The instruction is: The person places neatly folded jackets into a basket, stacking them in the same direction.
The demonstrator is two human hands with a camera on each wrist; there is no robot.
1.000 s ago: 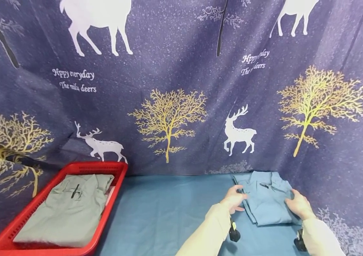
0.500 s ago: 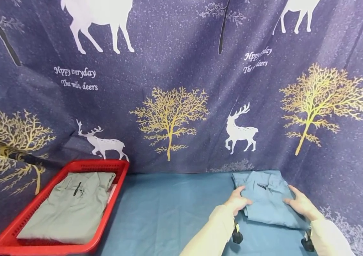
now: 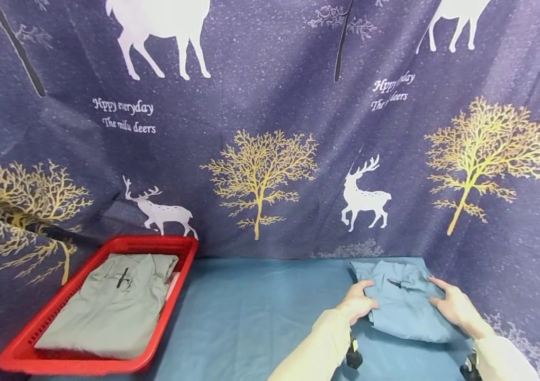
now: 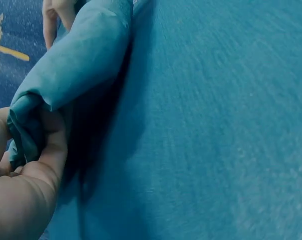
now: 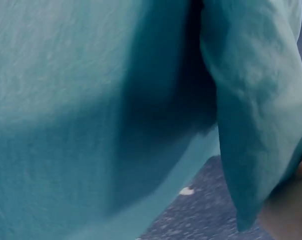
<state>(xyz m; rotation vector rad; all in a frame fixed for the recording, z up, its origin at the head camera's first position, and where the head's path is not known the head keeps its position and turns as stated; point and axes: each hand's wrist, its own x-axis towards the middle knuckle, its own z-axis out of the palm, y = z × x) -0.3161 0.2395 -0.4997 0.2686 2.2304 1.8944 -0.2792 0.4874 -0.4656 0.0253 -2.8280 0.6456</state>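
Note:
A folded light-blue shirt [image 3: 408, 309] with a dark mark near its collar is at the right of the table in the head view. My left hand [image 3: 359, 301] grips its left edge, thumb on top and fingers curled under the layers, as the left wrist view shows. On the opposite edge my right hand [image 3: 457, 307] holds the shirt, thumb over the top. In the left wrist view the near side of the shirt [image 4: 85, 55] bulges above the table, with a dark shadow beneath. The right wrist view shows a hanging flap of the shirt [image 5: 261, 100]; most of the right hand is outside it.
A red plastic basket [image 3: 170, 323] stands at the left, with a folded grey-green shirt [image 3: 108, 312] inside. Blue cloth covers the table [image 3: 251, 312]. Behind it hangs a dark blue curtain [image 3: 279, 211] printed with deer and trees.
Both hands have closed in on the shirt's edges, the left fingers going from spread beside it to gripping. The shirt's near edge has lifted and sags between them. The head view has shifted slightly.

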